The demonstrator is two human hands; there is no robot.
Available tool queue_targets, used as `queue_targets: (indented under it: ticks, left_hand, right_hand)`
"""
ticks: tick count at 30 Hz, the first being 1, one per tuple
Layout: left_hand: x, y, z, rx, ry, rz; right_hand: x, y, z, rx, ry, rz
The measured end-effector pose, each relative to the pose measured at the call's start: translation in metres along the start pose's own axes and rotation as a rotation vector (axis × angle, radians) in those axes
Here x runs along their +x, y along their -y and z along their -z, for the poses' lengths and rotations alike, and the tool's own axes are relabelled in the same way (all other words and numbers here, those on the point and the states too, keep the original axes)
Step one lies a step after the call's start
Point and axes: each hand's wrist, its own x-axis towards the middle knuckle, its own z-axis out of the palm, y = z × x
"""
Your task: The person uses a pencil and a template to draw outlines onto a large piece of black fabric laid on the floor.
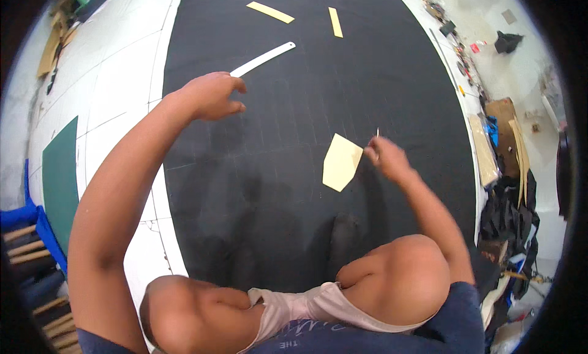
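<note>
Both hands were out over the black cloth [282, 188] spread on the surface. My left hand [211, 96] was stretched far forward, fingers curled loosely, closing on the near end of the white ruler [263, 59]; whether I truly had it pinched or only touched it, I could not tell, because the knuckles hid the contact. My right hand [386, 159] was nearer to me, fingers drawn together around a thin pale marking stick [377, 133] that stood up from my fingertips. Just left of that hand lay the cream paper pattern piece [341, 161], flat on the cloth and touching or almost touching my fingers.

What worried me was the pattern piece. It lay loose, with nothing pinning it, so a brush from my right hand or wrist could have slid or turned it off its place. The ruler was long and held only at one end, if at all; dragging it back could have swung its far end and wrinkled the cloth. Beyond my left hand lay several yellow paper strips [270, 12], well apart from both hands, though the ruler's sweep might have reached them.
</note>
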Motion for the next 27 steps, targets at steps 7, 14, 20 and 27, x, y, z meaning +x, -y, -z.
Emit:
queue_targets:
  ticks: [7, 14, 20, 27]
  left_hand:
    - [0.023, -0.018, -0.025, 0.202, 0.247, 0.104]
    - [0.044, -0.064, -0.179, -0.251, -0.103, 0.198]
    - [0.034, -0.145, -0.259, -0.287, -0.343, 0.090]
    - [0.045, -0.154, -0.270, -0.148, -0.370, 0.050]
  right_hand:
    - [-0.040, 0.008, -0.132, 0.112, -0.267, 0.001]
    - [-0.022, -0.013, -0.123, 0.087, -0.133, 0.321]
    - [-0.013, -0.024, -0.133, 0.135, -0.152, 0.481]
    - [-0.019, -0.024, -0.145, 0.246, -0.245, 0.398]
